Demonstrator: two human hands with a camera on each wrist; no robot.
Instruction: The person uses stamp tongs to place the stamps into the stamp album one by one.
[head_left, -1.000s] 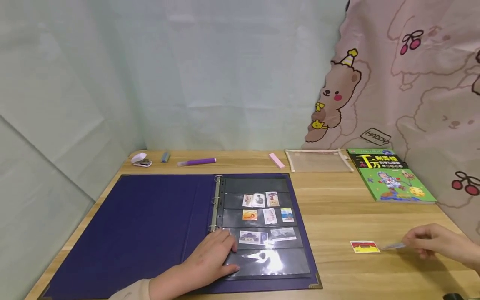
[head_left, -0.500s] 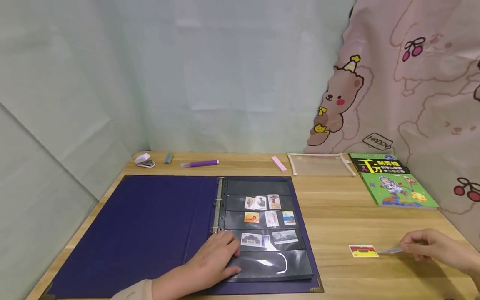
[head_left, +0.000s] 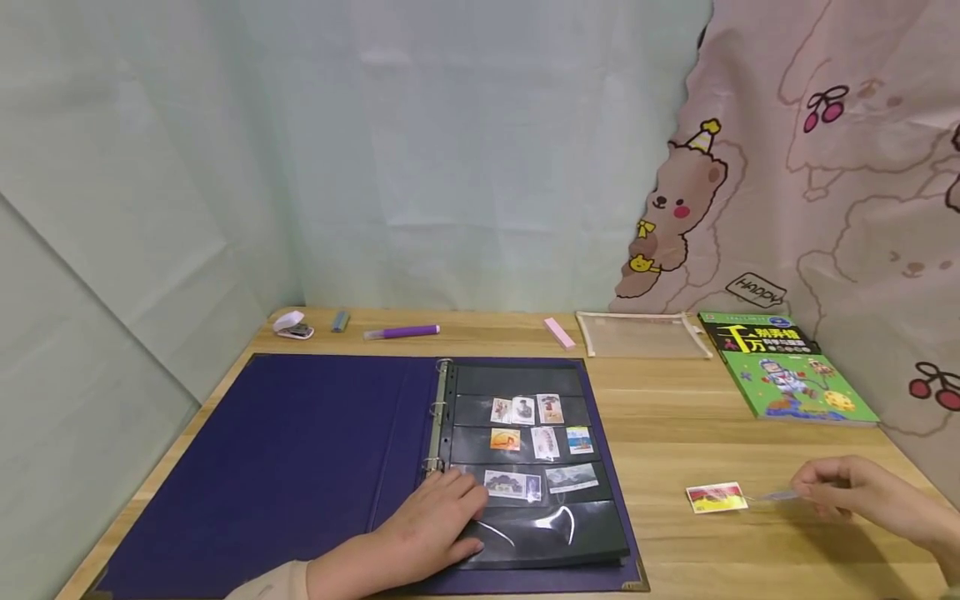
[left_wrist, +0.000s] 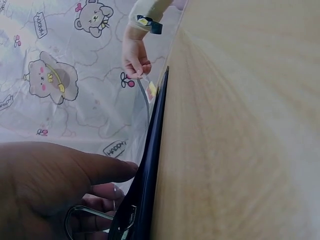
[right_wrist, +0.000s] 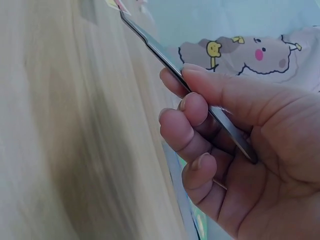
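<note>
My right hand (head_left: 862, 496) pinches metal tweezers (right_wrist: 165, 60) between thumb and fingers. Their tips meet the right edge of a red and yellow stamp (head_left: 717, 497); the stamp lies tilted, seemingly just off the table to the right of the album. My left hand (head_left: 431, 521) rests with relaxed fingers on the lower left of the black pocket page (head_left: 555, 533), near the binder rings (head_left: 437, 408). In the left wrist view its thumb touches the page. Several stamps (head_left: 512, 485) sit in the page's middle rows. The open dark-blue album (head_left: 300, 467) lies under the page.
Along the table's back edge are a small stapler (head_left: 293, 326), a grey-blue piece (head_left: 340, 321), a purple marker (head_left: 405, 332), a pink stick (head_left: 559, 332) and a mesh zip pouch (head_left: 645, 335). A green book (head_left: 798, 379) lies at the back right.
The tweezers have reached the red and yellow stamp's right edge, and the stamp has shifted slightly left and tilted. My left hand has stayed on the page; the head view has shifted slightly.
</note>
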